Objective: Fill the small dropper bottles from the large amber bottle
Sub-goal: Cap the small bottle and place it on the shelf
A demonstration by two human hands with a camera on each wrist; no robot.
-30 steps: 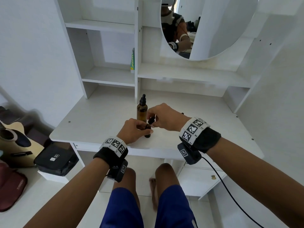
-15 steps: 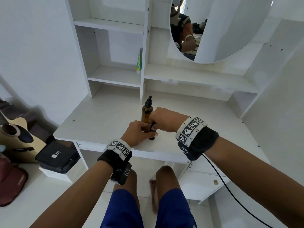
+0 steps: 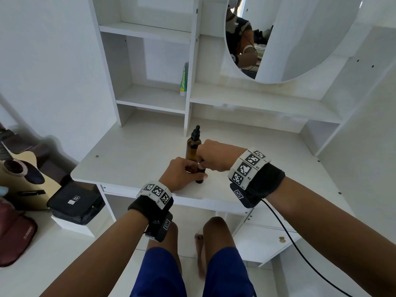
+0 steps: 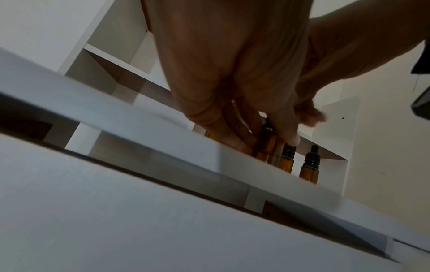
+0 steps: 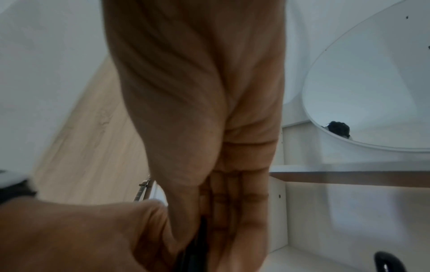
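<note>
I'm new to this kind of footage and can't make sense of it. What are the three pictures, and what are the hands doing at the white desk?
No machine here: a person wears one camera on the head and one on each wrist, in the black bands with checkered markers.

The head view looks down at a white desk. The tall large amber bottle stands upright on it, capped with a black dropper. In front of it, the left hand holds a small dropper bottle on the desk, and the right hand pinches its black top.

The left wrist view looks up from below the desk edge past the fingers; it also shows another small bottle standing free to the side.

The right wrist view is mostly palm, with a mirror behind.
</note>
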